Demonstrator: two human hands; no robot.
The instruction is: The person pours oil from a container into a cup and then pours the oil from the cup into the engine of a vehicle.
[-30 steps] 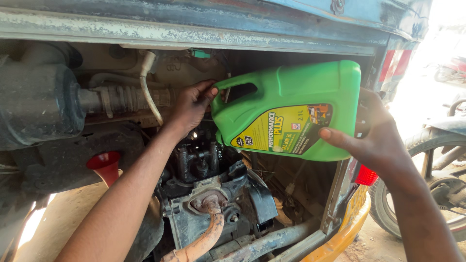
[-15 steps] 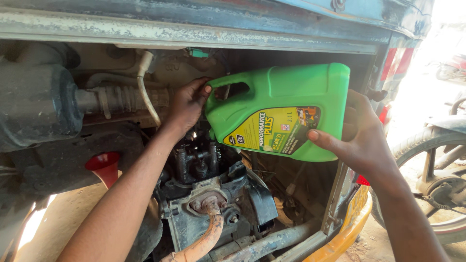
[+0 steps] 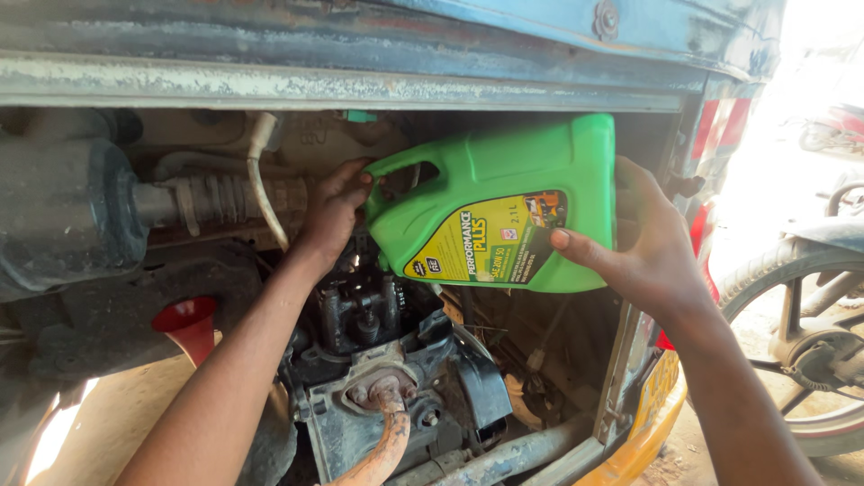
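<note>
A green plastic oil jug [image 3: 504, 180] with a yellow label is tipped on its side inside the open engine bay, its neck pointing left and down. My left hand [image 3: 335, 209] grips the jug at its neck and handle end. My right hand [image 3: 643, 243] cups the jug's base, thumb lying across the label. Below the neck sits the dark, greasy engine block [image 3: 360, 315]; the jug's mouth is hidden behind my left hand.
A rusty exhaust pipe [image 3: 389, 441] curves down in front of the engine. A red funnel [image 3: 189, 324] sits at the left, under a grey ribbed hose [image 3: 220, 198]. The vehicle's blue body edge [image 3: 360, 85] hangs overhead. A motorcycle wheel [image 3: 801, 351] stands at the right.
The jug has shifted left and slightly down, with both hands still on it; its neck now sits closer over the engine.
</note>
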